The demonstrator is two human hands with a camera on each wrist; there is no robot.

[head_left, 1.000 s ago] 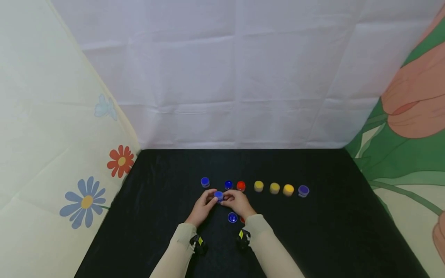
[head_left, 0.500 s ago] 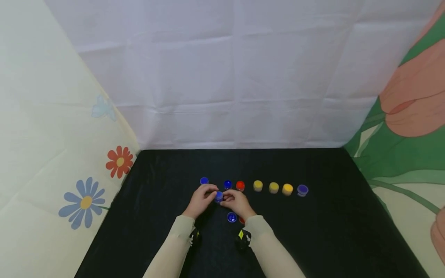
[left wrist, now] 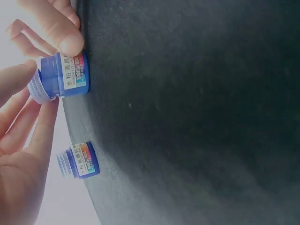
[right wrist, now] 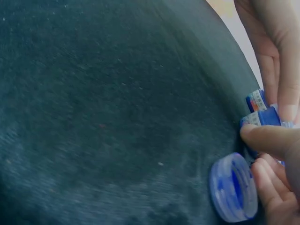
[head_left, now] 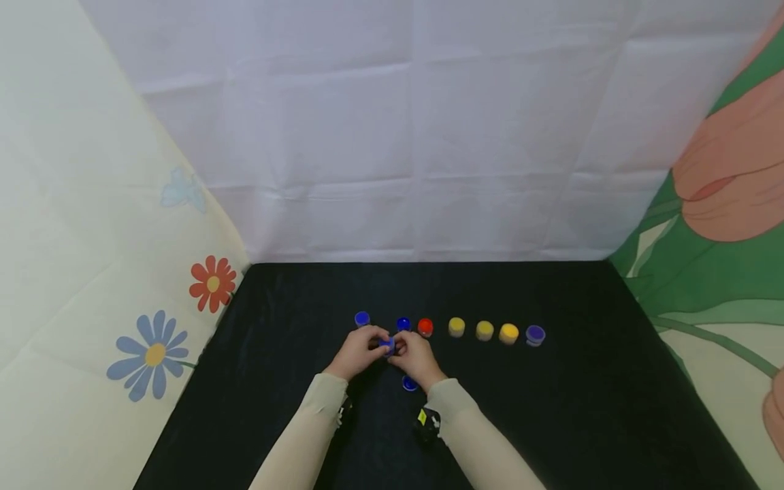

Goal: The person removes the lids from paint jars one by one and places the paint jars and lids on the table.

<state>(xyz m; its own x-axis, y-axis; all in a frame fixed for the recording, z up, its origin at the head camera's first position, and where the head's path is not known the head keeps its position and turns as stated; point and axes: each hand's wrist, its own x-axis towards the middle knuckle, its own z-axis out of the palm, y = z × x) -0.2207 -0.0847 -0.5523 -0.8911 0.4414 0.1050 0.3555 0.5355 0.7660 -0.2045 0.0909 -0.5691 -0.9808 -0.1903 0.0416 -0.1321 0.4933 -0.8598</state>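
A blue paint jar (left wrist: 75,75) is held between both hands just above the black table. My left hand (head_left: 355,352) pinches its lid (left wrist: 40,89), which sits tilted at the jar's mouth in the left wrist view. My right hand (head_left: 418,355) grips the jar body, with its thumb (right wrist: 265,138) on the side in the right wrist view. A loose blue-stained lid (right wrist: 234,187) lies close to the right hand. Another blue jar (left wrist: 82,160) stands beyond the left hand. From the head view, fingers cover much of the held jar.
Along the black table (head_left: 588,408) behind the hands runs a row of jars: blue (head_left: 403,324), red (head_left: 425,327), several yellow ones (head_left: 484,331) and a purple-blue one (head_left: 535,335). A white cloth (head_left: 416,136) hangs at the back.
The left hand has come in over the jar's top, and the two hands are closer together. The right hand has shifted slightly, and its wrist now hides the red thing beside the loose lid.
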